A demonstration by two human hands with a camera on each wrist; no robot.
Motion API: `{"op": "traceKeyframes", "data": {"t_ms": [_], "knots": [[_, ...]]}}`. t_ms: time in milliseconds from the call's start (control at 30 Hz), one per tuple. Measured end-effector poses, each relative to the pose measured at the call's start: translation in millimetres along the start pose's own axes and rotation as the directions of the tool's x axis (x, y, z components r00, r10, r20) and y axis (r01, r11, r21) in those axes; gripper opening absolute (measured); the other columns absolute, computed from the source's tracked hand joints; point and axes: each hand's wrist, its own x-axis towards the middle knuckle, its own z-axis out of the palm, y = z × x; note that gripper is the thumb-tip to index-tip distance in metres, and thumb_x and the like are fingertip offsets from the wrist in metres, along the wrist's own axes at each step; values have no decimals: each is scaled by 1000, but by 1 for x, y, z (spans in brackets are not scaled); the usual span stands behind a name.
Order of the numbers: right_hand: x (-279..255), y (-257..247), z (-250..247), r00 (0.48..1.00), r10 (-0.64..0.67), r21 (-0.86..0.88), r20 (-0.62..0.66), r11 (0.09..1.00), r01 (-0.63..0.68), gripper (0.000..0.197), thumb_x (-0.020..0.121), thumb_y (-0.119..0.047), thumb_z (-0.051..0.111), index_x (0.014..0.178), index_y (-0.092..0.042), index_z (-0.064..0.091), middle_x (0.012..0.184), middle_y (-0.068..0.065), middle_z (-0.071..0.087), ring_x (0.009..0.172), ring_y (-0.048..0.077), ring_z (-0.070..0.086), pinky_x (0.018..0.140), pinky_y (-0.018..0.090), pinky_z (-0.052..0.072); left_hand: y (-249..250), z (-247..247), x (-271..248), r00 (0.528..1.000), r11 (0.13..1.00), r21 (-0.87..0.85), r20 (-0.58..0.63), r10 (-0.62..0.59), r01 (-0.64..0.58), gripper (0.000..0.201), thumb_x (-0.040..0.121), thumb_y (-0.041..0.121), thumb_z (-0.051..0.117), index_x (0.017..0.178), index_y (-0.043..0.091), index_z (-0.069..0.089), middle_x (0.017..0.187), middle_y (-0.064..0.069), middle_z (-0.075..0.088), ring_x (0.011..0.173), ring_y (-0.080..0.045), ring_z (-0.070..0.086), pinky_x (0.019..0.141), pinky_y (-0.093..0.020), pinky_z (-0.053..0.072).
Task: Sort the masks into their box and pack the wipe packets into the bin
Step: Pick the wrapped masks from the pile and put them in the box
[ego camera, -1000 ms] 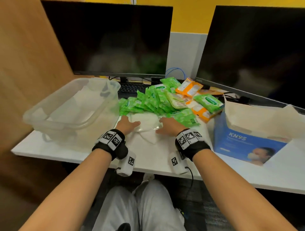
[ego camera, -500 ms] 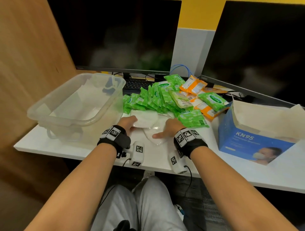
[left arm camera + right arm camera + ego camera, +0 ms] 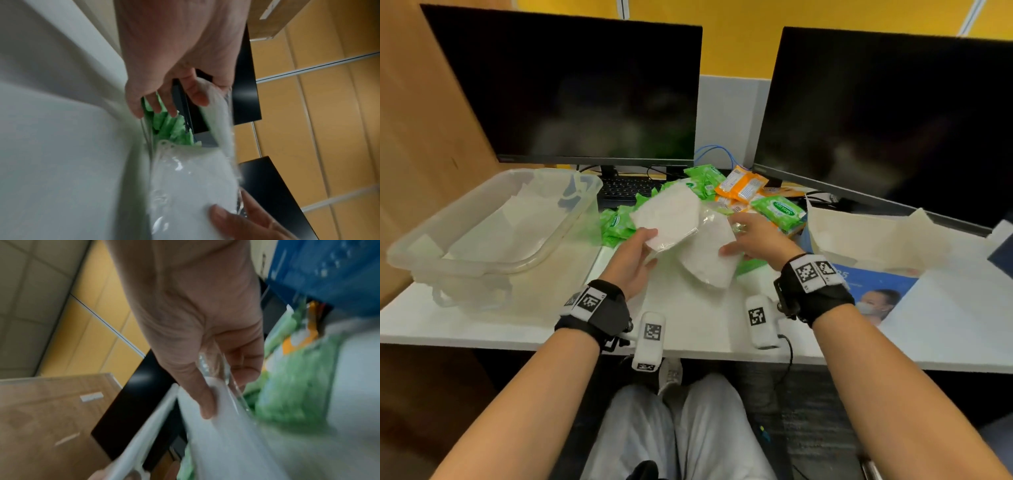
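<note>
At the centre of the frame, the left hand (image 3: 631,262) pinches one wrapped mask (image 3: 667,219) and the right hand (image 3: 753,240) pinches another (image 3: 709,260). Both should go flat into the KN95 box (image 3: 873,294) at right, away from the wipe packets (image 3: 777,210).
</note>
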Motion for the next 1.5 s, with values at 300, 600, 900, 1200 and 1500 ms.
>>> {"op": "traceKeyframes", "data": {"t_ms": [300, 600, 900, 1200, 1500], "knots": [[-37, -4, -99, 864, -255, -9, -435, 960, 279, 42, 79, -16, 73, 116, -27, 58, 99, 0, 69, 88, 15, 67, 78, 29, 56, 23, 125, -3, 933, 991, -10, 336, 126, -131, 23, 98, 16, 48, 117, 9, 59, 117, -7, 67, 102, -18, 65, 91, -33, 52], [-69, 52, -156, 741, -481, -445, -468, 853, 273, 37, 84, -5, 66, 115, -26, 64, 148, 2, 35, 130, 16, 42, 105, 25, 37, 24, 215, 2, 943, 998, 30, 330, 38, -51, 23, 98, 20, 51, 116, 11, 59, 105, -3, 69, 87, -14, 66, 73, -27, 58], [-99, 71, -196, 756, -249, -496, -606, 861, -114, 31, 91, -41, 57, 77, -14, 52, 72, 2, 59, 68, 24, 62, 63, 39, 53, -1, 251, 11, 963, 993, -18, 243, 120, -119, 14, 99, 21, 47, 90, 17, 56, 78, 1, 68, 75, -9, 64, 70, -20, 52], [-76, 78, -172, 853, 21, -541, -522, 764, -351, 19, 95, -27, 51, 91, -10, 59, 94, 13, 60, 92, 34, 60, 68, 31, 37, -8, 256, 11, 943, 964, 157, 288, 165, -216, 22, 99, 17, 47, 119, 10, 54, 100, -7, 68, 80, -12, 70, 70, -21, 58], [-40, 81, -135, 940, 326, -466, -102, 819, -335, 37, 101, -33, 42, 111, -4, 63, 113, 13, 63, 105, 27, 58, 87, 32, 41, -19, 247, 2, 929, 958, 260, 369, 20, -124, 25, 101, 18, 43, 124, 13, 50, 111, -9, 64, 87, -16, 66, 82, -26, 52]]}}
